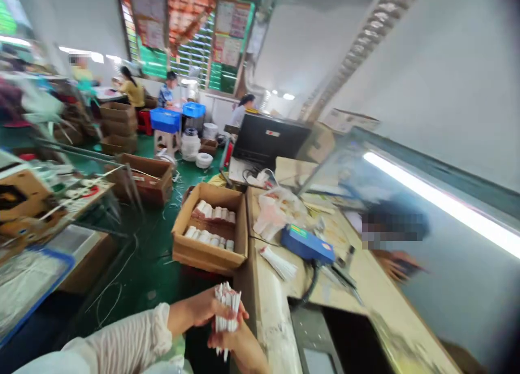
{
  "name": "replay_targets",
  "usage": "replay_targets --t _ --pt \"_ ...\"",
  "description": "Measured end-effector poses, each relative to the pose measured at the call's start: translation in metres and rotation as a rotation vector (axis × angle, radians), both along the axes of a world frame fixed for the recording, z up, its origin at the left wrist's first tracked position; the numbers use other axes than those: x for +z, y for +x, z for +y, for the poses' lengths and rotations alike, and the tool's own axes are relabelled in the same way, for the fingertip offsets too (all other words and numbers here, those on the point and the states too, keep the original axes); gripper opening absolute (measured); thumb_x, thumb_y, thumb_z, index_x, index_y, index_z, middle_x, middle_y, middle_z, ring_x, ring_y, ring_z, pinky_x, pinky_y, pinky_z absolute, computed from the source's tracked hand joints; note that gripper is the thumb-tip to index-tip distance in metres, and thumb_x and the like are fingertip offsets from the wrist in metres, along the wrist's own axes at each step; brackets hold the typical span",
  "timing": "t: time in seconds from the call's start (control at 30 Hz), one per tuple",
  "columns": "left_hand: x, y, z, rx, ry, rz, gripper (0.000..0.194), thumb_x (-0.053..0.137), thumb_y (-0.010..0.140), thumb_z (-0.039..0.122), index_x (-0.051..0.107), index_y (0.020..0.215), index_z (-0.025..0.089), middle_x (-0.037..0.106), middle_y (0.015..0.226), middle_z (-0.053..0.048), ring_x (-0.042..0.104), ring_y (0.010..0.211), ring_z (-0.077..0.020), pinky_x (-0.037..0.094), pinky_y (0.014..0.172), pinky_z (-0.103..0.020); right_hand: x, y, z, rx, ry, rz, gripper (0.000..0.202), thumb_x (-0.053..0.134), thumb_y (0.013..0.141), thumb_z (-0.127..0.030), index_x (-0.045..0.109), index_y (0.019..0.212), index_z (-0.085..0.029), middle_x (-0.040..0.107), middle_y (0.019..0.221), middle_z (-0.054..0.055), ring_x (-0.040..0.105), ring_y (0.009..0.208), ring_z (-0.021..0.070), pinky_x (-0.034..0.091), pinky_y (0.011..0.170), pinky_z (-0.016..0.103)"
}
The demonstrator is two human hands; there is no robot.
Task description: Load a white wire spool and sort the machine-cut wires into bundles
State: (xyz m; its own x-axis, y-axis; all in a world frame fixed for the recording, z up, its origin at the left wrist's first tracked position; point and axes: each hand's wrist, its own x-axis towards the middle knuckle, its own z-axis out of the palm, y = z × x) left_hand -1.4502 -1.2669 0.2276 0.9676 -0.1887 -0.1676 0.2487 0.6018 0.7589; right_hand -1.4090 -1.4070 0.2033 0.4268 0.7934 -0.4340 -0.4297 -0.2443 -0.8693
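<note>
Both of my hands are wrapped round one bundle of thin white wires (228,309), held roughly upright with reddish specks at its top. My left hand (203,307) grips it from the left, near the upper half. Lower down, my right hand (235,341) closes round it from the right. Just beyond my hands, an open cardboard box (209,255) contains rows of similar white bundles (209,238). Another loose white bundle (279,262) lies on the worktable (270,303) to the right, fanned out at one end.
A blue device (307,244) and a clear plastic bag (280,206) sit on the worktable. A co-worker's hand (400,266) shows at the right, beneath a bright tube lamp (442,203). A cardboard carton (150,179) stands on the green floor, where wire scraps lie. Several people sit farther back.
</note>
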Motion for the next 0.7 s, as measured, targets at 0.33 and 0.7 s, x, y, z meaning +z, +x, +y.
replay_targets --t 0.33,0.7 --pt "-0.014 0.099 -0.011 -0.260 -0.084 0.109 0.039 0.080 0.055 0.025 0.068 0.088 0.010 0.069 0.083 -0.008 0.063 0.080 -0.0215 0.045 0.070 -0.030 0.009 0.066 -0.010 -0.273 -0.047 0.090 0.037 0.084 0.046 -0.035 0.062 0.067 -0.015 0.063 0.062 -0.002 0.061 0.060 0.0152 0.046 0.059 0.028" --pt "-0.010 0.177 -0.032 0.061 -0.036 0.283 0.029 0.082 0.054 0.022 0.071 0.079 0.014 0.072 0.081 -0.006 0.065 0.078 -0.0200 0.049 0.079 -0.032 0.030 0.104 -0.007 -0.490 -0.895 -0.812 0.089 0.072 0.064 -0.023 0.036 0.145 -0.017 0.044 0.146 0.016 0.035 0.136 0.0362 0.032 0.107 0.050"
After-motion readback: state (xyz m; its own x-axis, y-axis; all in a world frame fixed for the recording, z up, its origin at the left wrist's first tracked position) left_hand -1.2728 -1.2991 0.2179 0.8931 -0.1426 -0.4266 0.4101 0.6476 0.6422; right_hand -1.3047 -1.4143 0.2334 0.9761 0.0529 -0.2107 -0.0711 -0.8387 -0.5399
